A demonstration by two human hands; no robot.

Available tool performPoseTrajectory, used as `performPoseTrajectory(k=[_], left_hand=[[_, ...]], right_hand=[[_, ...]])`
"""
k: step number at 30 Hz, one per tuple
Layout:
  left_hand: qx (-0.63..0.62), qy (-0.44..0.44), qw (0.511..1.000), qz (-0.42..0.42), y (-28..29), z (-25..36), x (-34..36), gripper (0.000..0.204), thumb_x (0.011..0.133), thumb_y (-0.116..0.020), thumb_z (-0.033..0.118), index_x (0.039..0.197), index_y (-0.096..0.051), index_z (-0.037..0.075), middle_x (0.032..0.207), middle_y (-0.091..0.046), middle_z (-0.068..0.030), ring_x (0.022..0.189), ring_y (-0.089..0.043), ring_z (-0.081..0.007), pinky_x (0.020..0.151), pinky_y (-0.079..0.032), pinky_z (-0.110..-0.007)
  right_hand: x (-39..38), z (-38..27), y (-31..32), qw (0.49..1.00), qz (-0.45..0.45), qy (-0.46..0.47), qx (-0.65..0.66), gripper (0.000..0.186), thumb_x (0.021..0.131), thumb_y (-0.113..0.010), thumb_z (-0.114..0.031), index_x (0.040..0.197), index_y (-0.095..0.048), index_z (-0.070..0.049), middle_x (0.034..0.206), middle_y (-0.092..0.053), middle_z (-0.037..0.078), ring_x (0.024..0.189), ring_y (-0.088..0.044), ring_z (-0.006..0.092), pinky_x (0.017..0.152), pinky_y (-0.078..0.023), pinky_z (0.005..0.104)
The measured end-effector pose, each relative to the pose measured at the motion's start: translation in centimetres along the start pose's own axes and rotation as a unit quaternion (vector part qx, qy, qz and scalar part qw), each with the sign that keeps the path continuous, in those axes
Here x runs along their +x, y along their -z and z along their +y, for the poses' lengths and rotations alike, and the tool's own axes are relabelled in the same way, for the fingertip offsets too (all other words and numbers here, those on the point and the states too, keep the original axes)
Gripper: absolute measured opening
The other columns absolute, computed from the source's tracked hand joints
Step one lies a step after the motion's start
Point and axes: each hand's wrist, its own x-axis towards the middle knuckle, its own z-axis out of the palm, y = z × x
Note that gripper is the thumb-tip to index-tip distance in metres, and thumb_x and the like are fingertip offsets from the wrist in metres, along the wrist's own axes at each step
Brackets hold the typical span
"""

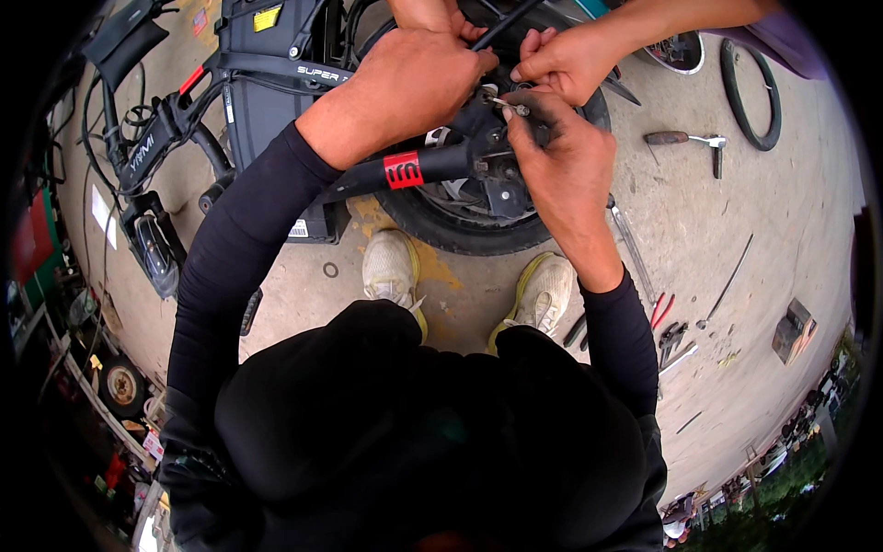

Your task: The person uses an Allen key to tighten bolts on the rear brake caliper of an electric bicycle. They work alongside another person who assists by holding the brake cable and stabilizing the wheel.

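Observation:
My right hand [567,161] is closed, thumb and fingers pinching a small metal bolt [521,109] beside the rear end of a black bike frame arm [451,163] with a red patch. Reaching across the frame, my left hand [411,85] is closed near the same joint; its fingertips are mostly hidden, so what they hold cannot be made out. Beneath the hands lies the wheel with its black tyre [497,241]. Another person's hand [572,63] works right beside mine from the far right, and their other hand [430,16] is partly hidden behind my left one.
A ratchet wrench [685,139], a tyre [750,96], a long wrench [631,244], red-handled pliers [661,311] and a thin rod [727,281] lie on the floor to the right. The bike's black battery case [267,115] stands at left. My shoes [391,269] are close to the wheel.

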Motion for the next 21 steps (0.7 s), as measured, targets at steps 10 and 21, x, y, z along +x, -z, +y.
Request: performPoseTrajectory(k=[10,21], left_hand=[[-0.006,-0.054,0.998,0.044,0.4,-0.8,0.2,0.024,0.079,-0.07,0.012,0.103,-0.072,0.009,0.079,-0.071,-0.013,0.078,-0.072,-0.0321,0.064,-0.056,-0.043],[-0.002,-0.064,0.995,0.074,-0.5,-1.2,-0.1,0.035,0.077,-0.077,0.017,0.11,-0.072,0.012,0.078,-0.07,-0.0128,0.078,-0.071,-0.032,0.066,-0.055,-0.043]], right_hand=[[0.8,-1.5,-0.3,0.977,-0.036,0.121,-0.174,0.018,0.082,-0.076,-0.014,0.1,-0.076,-0.012,0.077,-0.069,0.015,0.068,-0.068,0.033,0.059,-0.053,0.0385],[1.7,-1.8,-0.5,0.971,-0.075,0.075,-0.213,0.014,0.083,-0.074,-0.016,0.097,-0.076,-0.013,0.077,-0.07,0.015,0.073,-0.069,0.0357,0.063,-0.053,0.0436]])
